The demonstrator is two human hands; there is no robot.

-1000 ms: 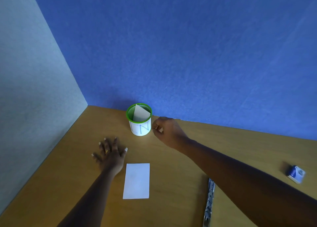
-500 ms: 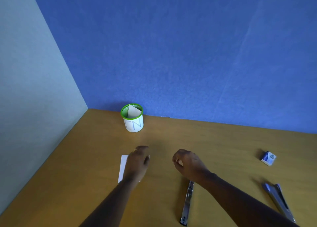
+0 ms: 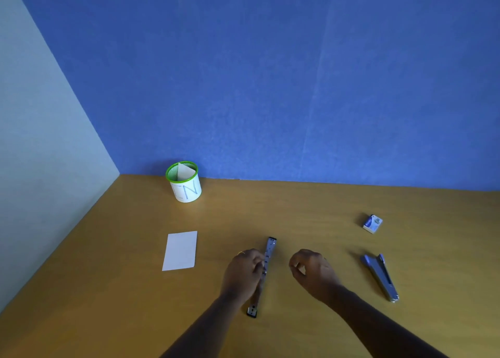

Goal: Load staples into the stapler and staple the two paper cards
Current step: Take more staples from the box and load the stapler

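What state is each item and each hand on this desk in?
White card: flat on desk.
Second card: standing in cup.
Cup: upright.
Staple box: lying untouched.
Stapler: lying untouched.
Metal strip: flat, gripped by left hand.
Right hand: curled, holding nothing.

white card (image 3: 180,250), green-rimmed cup (image 3: 186,192), blue wall (image 3: 270,87).

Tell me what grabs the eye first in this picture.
Both hands sit at the near middle of the desk: the left hand touches a long metal bar, the right hand hovers curled beside it. A green-rimmed cup stands at the back, a white card lies in front of it, and the stapler and staple box lie to the right.
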